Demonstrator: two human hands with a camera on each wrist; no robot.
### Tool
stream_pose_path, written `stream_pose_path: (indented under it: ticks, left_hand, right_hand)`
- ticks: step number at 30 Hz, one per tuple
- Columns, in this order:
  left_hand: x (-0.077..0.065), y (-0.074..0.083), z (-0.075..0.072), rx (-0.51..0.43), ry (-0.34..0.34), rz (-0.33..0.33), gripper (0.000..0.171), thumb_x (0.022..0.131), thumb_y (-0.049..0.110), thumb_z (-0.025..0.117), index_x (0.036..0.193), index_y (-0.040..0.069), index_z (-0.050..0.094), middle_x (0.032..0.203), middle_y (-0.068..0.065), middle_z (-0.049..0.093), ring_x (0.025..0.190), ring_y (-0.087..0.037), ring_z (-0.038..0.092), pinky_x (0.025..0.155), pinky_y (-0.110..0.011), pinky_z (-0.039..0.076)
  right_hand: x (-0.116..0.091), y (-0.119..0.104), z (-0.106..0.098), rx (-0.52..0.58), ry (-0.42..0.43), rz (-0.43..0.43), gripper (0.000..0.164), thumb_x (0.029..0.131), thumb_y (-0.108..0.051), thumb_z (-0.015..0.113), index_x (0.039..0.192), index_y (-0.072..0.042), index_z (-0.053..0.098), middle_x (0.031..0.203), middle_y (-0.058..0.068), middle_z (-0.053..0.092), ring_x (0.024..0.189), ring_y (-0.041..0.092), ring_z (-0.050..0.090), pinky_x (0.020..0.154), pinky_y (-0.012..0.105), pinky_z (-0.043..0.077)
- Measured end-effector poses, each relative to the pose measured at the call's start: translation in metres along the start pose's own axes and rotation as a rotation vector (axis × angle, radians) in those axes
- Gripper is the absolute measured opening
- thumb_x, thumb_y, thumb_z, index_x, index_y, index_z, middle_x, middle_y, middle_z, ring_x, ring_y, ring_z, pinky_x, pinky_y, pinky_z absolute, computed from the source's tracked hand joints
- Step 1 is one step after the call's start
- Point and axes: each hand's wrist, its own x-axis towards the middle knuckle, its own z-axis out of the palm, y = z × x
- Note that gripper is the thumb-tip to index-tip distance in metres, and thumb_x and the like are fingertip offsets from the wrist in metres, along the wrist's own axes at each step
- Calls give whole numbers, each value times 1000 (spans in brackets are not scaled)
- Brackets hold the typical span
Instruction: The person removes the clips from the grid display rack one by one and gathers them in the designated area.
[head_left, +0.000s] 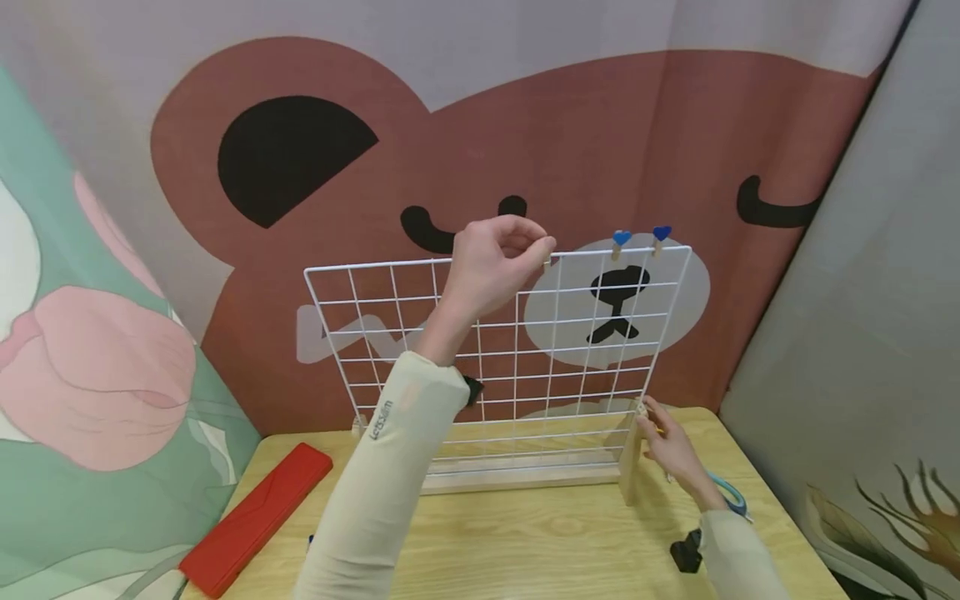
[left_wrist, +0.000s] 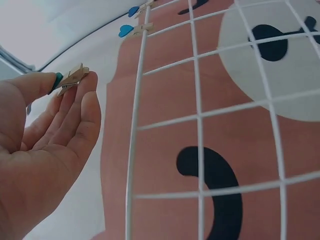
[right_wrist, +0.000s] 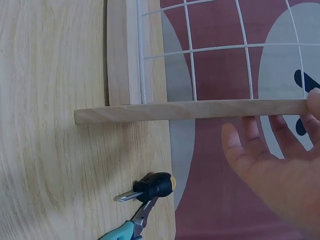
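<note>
Near the top wire of a white wire grid, my left hand pinches a small wooden clothespin with a teal end between thumb and fingers. In the left wrist view the clothespin is apart from the wire. Two more clothespins with blue hearts are clipped on the top wire toward its right end. My right hand holds the upper part of the grid's right wooden upright, thumb on one side and fingers on the other. The grid stands upright in its wooden base.
A long red case lies at the table's left. Right of the stand are a stubby black screwdriver and a teal-handled tool. A curtain with a bear print hangs behind the wooden table.
</note>
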Motion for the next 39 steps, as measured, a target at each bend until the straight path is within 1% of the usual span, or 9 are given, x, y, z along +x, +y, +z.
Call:
stream_pose_path:
  ticks: [4, 9, 11, 15, 21, 28, 30, 33, 39]
  left_hand:
    - [-7, -7, -2, -5, -8, -5, 13, 91, 23, 66, 94, 11, 71, 80, 4, 71, 73, -4, 65, 67, -25, 50]
    - [-21, -15, -8, -7, 1, -15, 11, 89, 21, 66, 93, 12, 72, 81, 4, 71, 74, -5, 66, 67, -26, 50]
    - [-29, -19, -11, 5, 2, -13, 11, 89, 21, 66, 93, 13, 72, 81, 5, 70, 74, -5, 65, 67, -27, 51]
    - [-47, -28, -18, 15, 14, -27, 11, 90, 22, 66, 93, 13, 71, 79, 5, 70, 71, -6, 65, 64, -28, 51]
    - [-76, -43, -24, 3, 7, -46, 11, 90, 20, 66, 95, 11, 71, 77, 3, 70, 71, -11, 67, 61, -30, 52]
    - [-108, -66, -32, 18, 40, -109, 8, 90, 17, 67, 95, 11, 71, 79, 3, 70, 73, -11, 68, 64, -30, 53]
    - [-117, -73, -36, 35, 57, -116, 8, 89, 15, 68, 95, 10, 71, 80, 2, 70, 73, -10, 67, 66, -29, 54]
    - [-133, -86, -43, 53, 88, -154, 8, 88, 14, 70, 95, 10, 72, 82, 1, 70, 73, -10, 67, 67, -27, 54]
    - [-160, -111, -54, 21, 118, -262, 8, 88, 13, 71, 93, 7, 71, 82, -3, 70, 71, -17, 68, 64, -26, 54]
  right_hand:
    - [1, 1, -3, -7, 6, -10, 58, 105, -26, 37, 152, 0, 15, 140, 38, 33, 118, 52, 46, 78, 51, 53]
    - [4, -2, -4, 2, -20, -41, 58, 105, -23, 40, 151, 3, 15, 139, 39, 34, 116, 51, 48, 75, 46, 54]
    - [4, -5, -6, 6, -38, -45, 59, 105, -23, 40, 151, 4, 14, 139, 40, 32, 116, 52, 47, 76, 46, 54]
    - [4, -8, -12, 10, -68, -33, 61, 104, -22, 41, 150, 6, 12, 141, 41, 28, 123, 55, 39, 80, 44, 53]
    - [7, -6, -21, 20, -74, -43, 60, 103, -17, 44, 148, 10, 15, 143, 40, 25, 127, 53, 34, 83, 35, 53]
    - [7, -2, -23, 48, -72, -51, 60, 103, -18, 46, 148, 9, 18, 143, 39, 28, 127, 50, 35, 86, 36, 52]
    - [7, -1, -23, 62, -83, -41, 62, 103, -20, 46, 149, 8, 17, 144, 39, 27, 128, 50, 34, 85, 34, 52]
    - [8, 0, -23, 81, -109, -31, 64, 103, -22, 46, 150, 7, 14, 144, 39, 26, 128, 50, 33, 86, 34, 52]
    - [10, 1, -23, 83, -128, -12, 66, 103, -27, 45, 151, 4, 12, 145, 38, 25, 126, 48, 37, 88, 44, 51]
